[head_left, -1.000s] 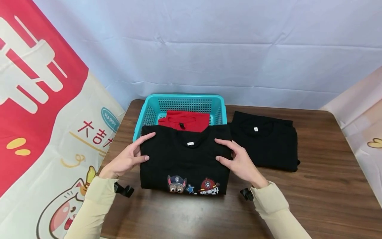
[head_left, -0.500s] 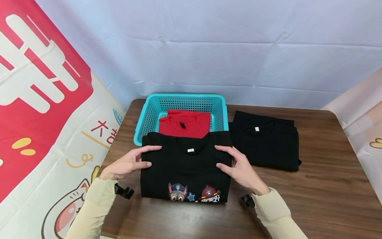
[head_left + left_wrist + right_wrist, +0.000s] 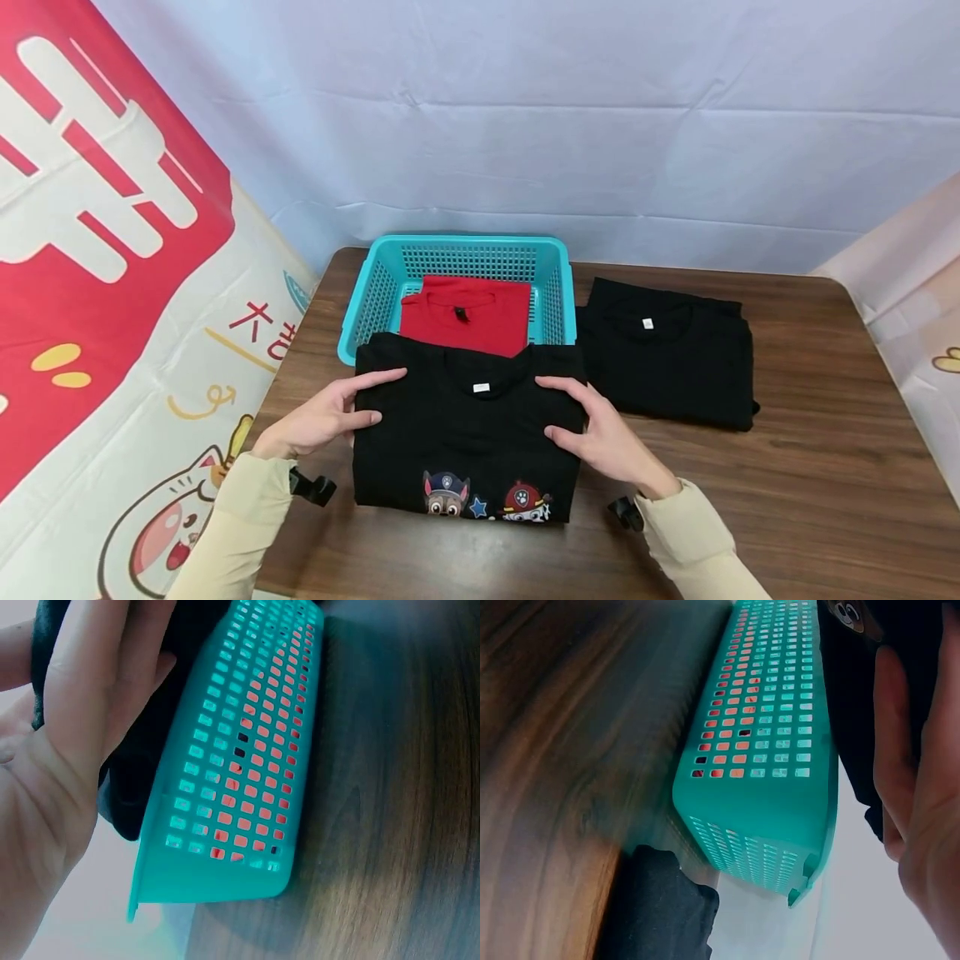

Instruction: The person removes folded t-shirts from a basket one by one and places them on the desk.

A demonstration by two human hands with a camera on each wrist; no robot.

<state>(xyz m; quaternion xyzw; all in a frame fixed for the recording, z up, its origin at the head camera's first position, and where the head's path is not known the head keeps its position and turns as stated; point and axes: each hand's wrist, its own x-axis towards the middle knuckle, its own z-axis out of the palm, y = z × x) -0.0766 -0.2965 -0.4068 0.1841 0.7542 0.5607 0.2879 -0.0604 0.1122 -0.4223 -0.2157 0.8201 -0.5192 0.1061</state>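
Front black shirt [image 3: 457, 437]: matt cloth, smooth face. Collar label [image 3: 482, 388]: finish too small to tell. Red shirt [image 3: 476, 317]: matt cloth. Other black shirt [image 3: 675, 362]: same matt cloth. Basket [image 3: 465, 240]: smooth plastic, slight gloss. Table [image 3: 810, 467]: wood-grain top, soft sheen. Backdrop [image 3: 525, 158]: creased cloth, matt. Sleeves [image 3: 243, 517]: matt fabric.

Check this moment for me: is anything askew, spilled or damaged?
Only a minor thing: the resting black shirt, on the table right of the basket, looks unevenly folded; a layer juts past its far edge and a bit pokes out at its near right corner. I see nothing spilled or damaged.
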